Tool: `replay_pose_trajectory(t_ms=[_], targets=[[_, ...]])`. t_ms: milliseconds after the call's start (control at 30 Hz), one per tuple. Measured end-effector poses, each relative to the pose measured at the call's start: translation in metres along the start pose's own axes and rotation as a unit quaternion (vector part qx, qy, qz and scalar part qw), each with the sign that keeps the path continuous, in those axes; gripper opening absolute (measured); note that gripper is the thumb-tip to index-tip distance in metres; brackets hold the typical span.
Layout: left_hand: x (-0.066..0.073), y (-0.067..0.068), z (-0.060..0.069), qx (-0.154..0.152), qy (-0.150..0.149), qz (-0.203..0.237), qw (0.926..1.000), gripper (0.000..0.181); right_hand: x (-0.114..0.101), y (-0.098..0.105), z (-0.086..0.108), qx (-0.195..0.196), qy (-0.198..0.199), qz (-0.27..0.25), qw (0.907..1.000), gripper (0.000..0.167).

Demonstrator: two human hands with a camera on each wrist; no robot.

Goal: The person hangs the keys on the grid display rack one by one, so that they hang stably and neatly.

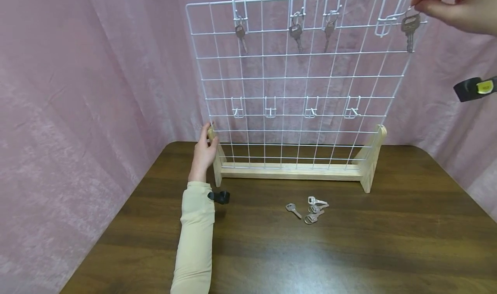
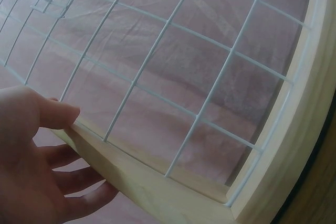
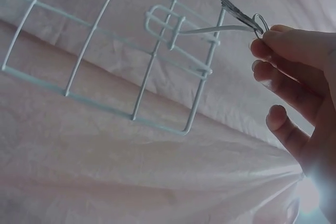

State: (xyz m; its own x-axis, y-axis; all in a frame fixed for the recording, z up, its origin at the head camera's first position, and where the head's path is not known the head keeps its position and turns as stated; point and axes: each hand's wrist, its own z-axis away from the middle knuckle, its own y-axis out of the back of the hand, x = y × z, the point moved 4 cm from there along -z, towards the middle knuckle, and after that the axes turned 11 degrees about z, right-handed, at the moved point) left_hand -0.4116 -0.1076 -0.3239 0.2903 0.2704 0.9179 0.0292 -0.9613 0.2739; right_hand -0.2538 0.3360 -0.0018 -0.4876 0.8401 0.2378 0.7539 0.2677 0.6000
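At the top right, my right hand point(image 1: 463, 9) pinches the small ring of a key point(image 1: 410, 24) between thumb and fingertip. In the right wrist view the ring point(image 3: 261, 24) is at the tip of a white wire hook point(image 3: 215, 30); whether it is threaded on cannot be told. My left hand point(image 1: 203, 154) grips the left wooden upright point(image 1: 216, 164) of the stand, thumb on one side and fingers on the other. The white wire grid point(image 1: 285, 76) stands in this wooden base. Three keys hang from upper hooks: one key point(image 1: 240, 33), another key point(image 1: 296, 34) and a third key point(image 1: 329, 29).
Several loose keys point(image 1: 313, 218) lie on the brown wooden table point(image 1: 272, 251) in front of the stand. A lower row of hooks point(image 1: 270, 112) on the grid carries no keys. Pink curtain point(image 1: 97, 91) hangs behind and beside the table.
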Motion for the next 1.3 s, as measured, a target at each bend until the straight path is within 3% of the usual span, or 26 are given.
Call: replay_pose_trajectory(t_ms=[133,233,267,367,433,500,567,667,1000,1300], targets=[[0.000,0.001,0.000,-0.002,0.001,0.006,1.0000,0.054,0.001,-0.001,-0.002,-0.005,0.003,0.024,0.9997,0.047],[0.000,0.001,0.000,-0.002,0.000,0.006,1.0000,0.054,0.001,-0.002,-0.002,-0.007,0.009,0.033,0.9994,0.019],[0.000,0.001,-0.001,-0.002,-0.001,0.005,1.0000,0.054,0.002,-0.002,-0.002,-0.007,0.007,0.031,0.9995,0.027],[-0.001,0.000,-0.001,-0.002,-0.001,0.006,1.0000,0.054,0.003,-0.003,-0.002,-0.009,0.005,0.029,0.9995,0.025],[-0.002,0.000,-0.001,-0.002,-0.002,0.006,1.0000,0.054,0.005,-0.003,-0.002,-0.012,-0.006,0.029,0.9995,0.044],[-0.003,-0.001,-0.001,-0.002,-0.003,0.005,1.0000,0.054,0.006,-0.003,-0.001,-0.017,-0.020,0.035,0.9990,0.045],[-0.004,-0.001,-0.002,0.000,-0.004,0.004,1.0000,0.054,0.006,-0.003,0.001,-0.022,-0.035,0.038,0.9984,0.043],[-0.004,0.000,-0.002,0.000,-0.005,0.002,1.0000,0.054,0.003,-0.003,0.006,-0.028,-0.044,0.050,0.9974,0.013],[-0.001,0.000,-0.001,0.006,-0.006,-0.011,0.9999,0.054,-0.004,-0.006,0.023,-0.027,-0.057,0.062,0.9961,0.011],[0.000,-0.001,-0.002,0.010,-0.010,-0.020,0.9997,0.053,-0.009,-0.008,0.034,-0.054,-0.069,0.104,0.9907,0.014]])
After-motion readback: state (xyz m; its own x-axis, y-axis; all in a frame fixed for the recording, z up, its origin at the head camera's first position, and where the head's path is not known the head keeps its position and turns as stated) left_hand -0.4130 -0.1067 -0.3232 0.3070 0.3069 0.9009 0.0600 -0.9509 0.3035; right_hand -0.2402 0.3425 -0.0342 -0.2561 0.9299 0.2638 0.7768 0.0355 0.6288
